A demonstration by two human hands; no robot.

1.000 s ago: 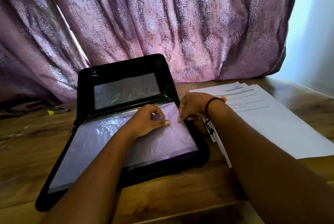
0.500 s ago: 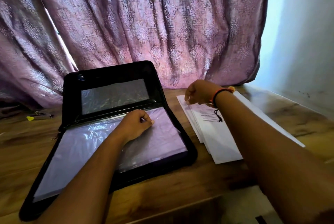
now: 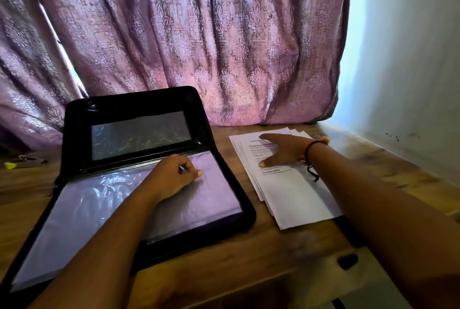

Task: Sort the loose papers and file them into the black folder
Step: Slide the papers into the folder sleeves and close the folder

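Head view: loose papers [image 3: 298, 196], thin and slippery, lie at 3 o'clock from the black folder [image 3: 139, 104]. The right hand [image 3: 283, 150] lies flat on them, fingers spread; the left hand [image 3: 174, 176] pinches the soft sleeve [image 3: 99, 199]. I would lift one sheet by a corner.

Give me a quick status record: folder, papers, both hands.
black folder: open on the wooden table, upper half raised toward the curtain
plastic sleeve: top one lies flat in the lower half
loose papers: fanned stack right of the folder, printed side up
left hand: fingers curled, pinching the sleeve near its top edge
right hand: spread flat on the stack's top sheet
filed so far: cannot tell
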